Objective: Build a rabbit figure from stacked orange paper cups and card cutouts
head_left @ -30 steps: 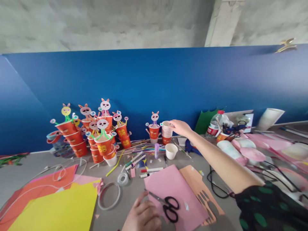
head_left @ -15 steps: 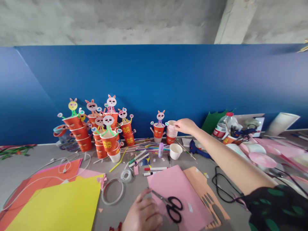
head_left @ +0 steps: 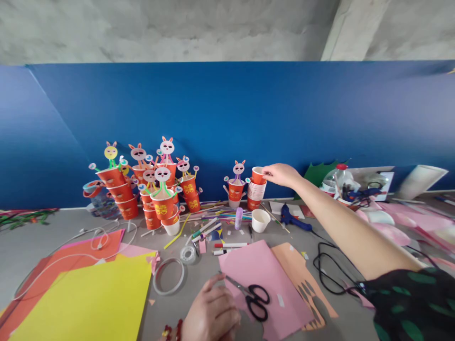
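My right hand (head_left: 282,175) pinches the rim of an orange-red paper cup (head_left: 258,176), raised partly out of the stack of paper cups (head_left: 256,193). Just left of that stack stands a cup figure with a rabbit head (head_left: 236,187). Low in the middle, my left hand (head_left: 215,305) hovers or rests near the desk, fingers loosely bent and apart, holding nothing I can see. Its index fingertip is close to the tip of the black-handled scissors (head_left: 253,296), which lie on pink paper (head_left: 263,265). A white cup (head_left: 260,221) stands in front of the stack.
Several rabbit cup figures (head_left: 161,203) crowd the left back. Yellow paper (head_left: 92,293), a tape roll (head_left: 168,276), markers (head_left: 231,245) and a glue stick (head_left: 238,219) lie about. A blue glue gun (head_left: 293,219) with its black cord sits right. A blue partition (head_left: 220,109) stands behind.
My right hand has risen slightly, lifting the top cup partly out of the stack, so its orange-red side shows. My left hand has stayed nearly in place.
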Tool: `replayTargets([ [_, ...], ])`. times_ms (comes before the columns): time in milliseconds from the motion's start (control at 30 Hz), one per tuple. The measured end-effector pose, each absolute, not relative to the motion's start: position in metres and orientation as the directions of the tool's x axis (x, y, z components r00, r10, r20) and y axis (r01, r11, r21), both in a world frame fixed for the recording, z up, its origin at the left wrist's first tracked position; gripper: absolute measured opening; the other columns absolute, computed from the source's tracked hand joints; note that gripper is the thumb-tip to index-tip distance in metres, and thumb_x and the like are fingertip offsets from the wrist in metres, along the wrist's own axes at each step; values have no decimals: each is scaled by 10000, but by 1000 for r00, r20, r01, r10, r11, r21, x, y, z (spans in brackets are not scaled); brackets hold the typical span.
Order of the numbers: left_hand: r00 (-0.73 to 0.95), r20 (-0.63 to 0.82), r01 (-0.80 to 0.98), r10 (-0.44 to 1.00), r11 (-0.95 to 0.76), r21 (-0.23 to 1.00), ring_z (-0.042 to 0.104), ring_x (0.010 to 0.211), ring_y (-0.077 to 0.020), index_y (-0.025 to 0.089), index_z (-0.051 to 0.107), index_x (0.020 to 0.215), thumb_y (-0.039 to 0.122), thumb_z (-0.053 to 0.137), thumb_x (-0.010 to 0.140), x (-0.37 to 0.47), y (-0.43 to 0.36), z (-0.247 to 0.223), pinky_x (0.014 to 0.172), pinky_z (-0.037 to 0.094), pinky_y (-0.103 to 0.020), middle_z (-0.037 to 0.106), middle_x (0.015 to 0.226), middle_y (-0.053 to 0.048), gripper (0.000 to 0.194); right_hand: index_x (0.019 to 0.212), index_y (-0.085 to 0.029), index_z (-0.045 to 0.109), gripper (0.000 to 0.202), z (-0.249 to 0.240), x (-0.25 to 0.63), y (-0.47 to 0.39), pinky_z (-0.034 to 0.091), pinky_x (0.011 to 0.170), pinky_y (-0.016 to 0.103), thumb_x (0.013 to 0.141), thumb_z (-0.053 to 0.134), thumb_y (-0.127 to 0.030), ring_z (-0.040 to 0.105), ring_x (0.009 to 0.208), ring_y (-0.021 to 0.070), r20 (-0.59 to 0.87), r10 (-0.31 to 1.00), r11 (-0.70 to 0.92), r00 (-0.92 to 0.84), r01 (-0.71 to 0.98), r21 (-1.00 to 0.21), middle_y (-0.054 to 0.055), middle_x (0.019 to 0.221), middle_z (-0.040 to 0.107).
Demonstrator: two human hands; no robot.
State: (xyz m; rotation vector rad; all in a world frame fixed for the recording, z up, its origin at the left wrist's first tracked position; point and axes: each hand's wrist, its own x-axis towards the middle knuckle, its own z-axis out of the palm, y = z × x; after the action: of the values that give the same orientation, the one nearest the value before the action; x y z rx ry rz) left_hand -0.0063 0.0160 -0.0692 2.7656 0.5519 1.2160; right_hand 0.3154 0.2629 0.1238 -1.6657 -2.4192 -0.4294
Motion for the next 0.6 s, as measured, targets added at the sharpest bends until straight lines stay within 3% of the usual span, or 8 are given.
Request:
replayTargets([
  [167,588,716,272,377,-925,264,679,1002,-216,216,584,1159,92,519,855,-15,11,-55,1038,496,-446,746,1031,-91,334,927,-189,689,289,152,302,222,341,631,295,985,433,-311,618,854,239,562,775,283,-290,954,102,91,926,712],
  [267,514,666,309,541,-841,444,621,1167,-259,198,504,1302,152,501,913,-20,9,-60,979,541,-429,654,1242,-166,392,883,-189,675,258,137,273,163,406,685,305,971,506,-363,613,783,217,768,591,490,-246,866,-100,66,835,691],
  [333,391,606,249,692,-714,655,611,1187,-275,207,441,1359,295,478,970,-21,10,-69,958,558,-437,596,1309,-185,401,842,-209,651,226,107,249,116,445,681,282,976,522,-338,620,737,185,673,673,650,-307,678,-342,29,789,684],
  [400,276,513,72,813,-549,832,616,1181,-292,222,398,1384,498,440,977,-20,13,-80,943,566,-458,566,1339,-188,494,894,-226,658,164,68,225,75,485,716,279,973,543,-313,644,776,178,510,766,641,-391,516,-567,20,857,705],
  [500,295,281,-172,913,-239,956,669,1092,-304,242,419,1386,695,453,895,-17,15,-94,858,596,-441,620,1297,-174,668,877,-216,660,150,11,196,36,500,743,281,965,557,-283,649,799,174,443,766,623,-465,370,-690,23,844,707],
  [600,383,-21,-251,923,126,960,733,872,-282,205,526,1325,688,557,844,-16,15,-101,728,611,-406,716,1145,-162,682,910,-207,652,179,-27,179,25,514,763,304,978,506,-286,644,798,185,489,782,615,-386,354,-705,35,814,691],
])
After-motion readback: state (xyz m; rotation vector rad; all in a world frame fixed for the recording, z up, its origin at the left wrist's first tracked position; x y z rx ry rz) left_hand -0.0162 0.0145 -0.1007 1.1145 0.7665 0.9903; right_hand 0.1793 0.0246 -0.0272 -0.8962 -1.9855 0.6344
